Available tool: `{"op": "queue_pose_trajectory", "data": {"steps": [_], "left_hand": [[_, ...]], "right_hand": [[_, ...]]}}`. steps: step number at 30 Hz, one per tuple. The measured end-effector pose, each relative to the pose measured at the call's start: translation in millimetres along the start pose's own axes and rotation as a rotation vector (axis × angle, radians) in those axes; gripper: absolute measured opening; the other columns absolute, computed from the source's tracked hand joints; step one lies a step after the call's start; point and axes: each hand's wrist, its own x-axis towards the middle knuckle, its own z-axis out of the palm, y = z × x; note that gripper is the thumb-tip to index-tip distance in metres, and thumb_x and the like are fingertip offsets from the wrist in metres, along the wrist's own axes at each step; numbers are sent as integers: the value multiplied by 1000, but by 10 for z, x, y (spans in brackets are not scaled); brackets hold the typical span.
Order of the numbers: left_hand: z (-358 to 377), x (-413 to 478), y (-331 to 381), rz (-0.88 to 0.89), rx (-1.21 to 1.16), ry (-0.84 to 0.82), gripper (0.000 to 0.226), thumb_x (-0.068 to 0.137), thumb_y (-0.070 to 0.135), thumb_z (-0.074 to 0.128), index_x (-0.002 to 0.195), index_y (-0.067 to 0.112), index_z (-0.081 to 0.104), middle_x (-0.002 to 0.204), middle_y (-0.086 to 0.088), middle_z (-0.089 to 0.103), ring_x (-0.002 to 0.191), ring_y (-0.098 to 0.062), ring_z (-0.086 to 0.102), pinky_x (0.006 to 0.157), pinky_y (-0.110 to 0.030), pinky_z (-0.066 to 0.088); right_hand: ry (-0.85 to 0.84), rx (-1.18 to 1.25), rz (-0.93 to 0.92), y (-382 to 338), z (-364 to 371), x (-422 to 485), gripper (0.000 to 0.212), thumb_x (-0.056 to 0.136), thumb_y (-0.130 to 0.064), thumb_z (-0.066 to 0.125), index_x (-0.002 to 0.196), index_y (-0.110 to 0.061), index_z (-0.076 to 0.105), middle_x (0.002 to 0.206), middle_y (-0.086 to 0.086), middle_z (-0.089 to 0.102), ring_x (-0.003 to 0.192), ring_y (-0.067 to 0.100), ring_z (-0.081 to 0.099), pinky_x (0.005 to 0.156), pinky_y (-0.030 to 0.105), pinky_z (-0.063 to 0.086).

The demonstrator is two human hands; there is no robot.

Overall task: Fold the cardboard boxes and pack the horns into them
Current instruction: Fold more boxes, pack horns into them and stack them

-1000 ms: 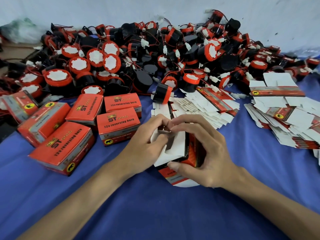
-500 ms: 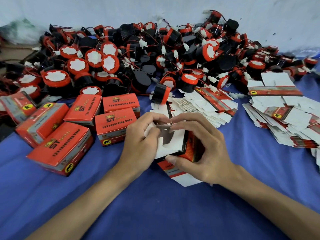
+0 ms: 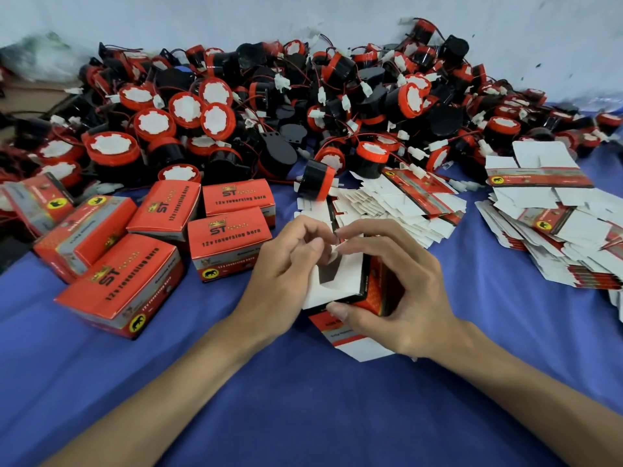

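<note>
Both hands grasp one half-folded cardboard box [image 3: 340, 284] on the blue cloth [image 3: 303, 399], the left hand [image 3: 286, 284] pinching its white flaps, the right hand [image 3: 397, 291] clasping its red side, near the horn pile [image 3: 303, 106].

Blue cloth [image 3: 303, 416], pale wall [image 3: 202, 18]

half-folded red-and-white cardboard box [image 3: 340, 284] between left hand [image 3: 279, 281] and right hand [image 3: 397, 291], closed red printed boxes [image 3: 229, 241] left, flat white carton blanks [image 3: 553, 230] right, red-and-black round horns [image 3: 269, 106] piled behind.
</note>
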Motion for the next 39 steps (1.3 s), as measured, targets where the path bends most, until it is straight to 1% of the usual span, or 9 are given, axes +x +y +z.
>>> {"op": "queue_pose_trajectory", "data": {"steps": [2,5,9,18,24,26,28,31,39], "left_hand": [[-14,20,-10,-18,26,-13,19,90,18,38,90,16,57,74,9,55,72,-6,51,69,-17,41],[-41,45,15,-62,62,-47,17,90,27,39,90,25,56,79,3,54,74,-13,50,71,-22,40],[-91,71,34,-66,101,-122,13,89,31,46,86,25,58,77,17,58,76,2,52,72,-12,41],[-52,34,62,-86,-37,-31,15,80,29,62,72,17,65,65,1,60,63,-10,54,61,-19,43],[-6,38,35,-142,-134,56,20,76,36,67,60,24,62,59,5,58,62,-14,51,64,-26,41],[-4,38,48,-130,-146,48,24,76,39,71,58,27,61,57,9,56,59,-8,51,62,-20,41],[-5,33,52,-124,-148,33,28,76,43,75,57,28,61,57,10,58,57,-5,53,59,-16,42],[6,30,57,-141,-197,24,20,76,39,66,59,27,62,57,7,62,53,-5,61,56,-13,45],[-30,41,7,-97,-125,-25,28,86,40,59,60,29,59,61,9,55,60,-5,52,62,-14,42]], "right_hand": [[7,-11,-2,11,1,6,46,71,-32,74,98,4,67,109,16,61,102,28,61,91,34,47],[10,-16,-14,20,4,5,44,71,-32,74,98,3,67,109,15,61,102,27,61,91,37,48],[-22,-30,-35,24,-2,5,43,73,-33,72,95,5,68,109,17,60,99,30,61,88,38,49],[-86,18,-102,6,0,10,27,79,-30,67,89,-6,75,111,17,58,100,31,59,82,47,48],[-219,49,-93,25,-30,11,20,89,-28,61,103,-16,68,128,7,44,111,27,52,86,51,43],[-239,91,-85,21,-38,22,24,90,-27,60,112,-19,56,130,3,40,108,22,54,86,51,43],[-260,87,-77,21,-45,32,26,90,-27,60,115,-20,57,130,4,41,108,22,53,86,51,43],[-282,37,-61,29,-59,27,26,89,-27,60,109,-14,70,131,12,44,112,27,51,86,51,43],[-283,16,-84,21,-55,26,26,91,-27,58,109,-12,70,137,13,41,107,23,51,83,50,43]]}}
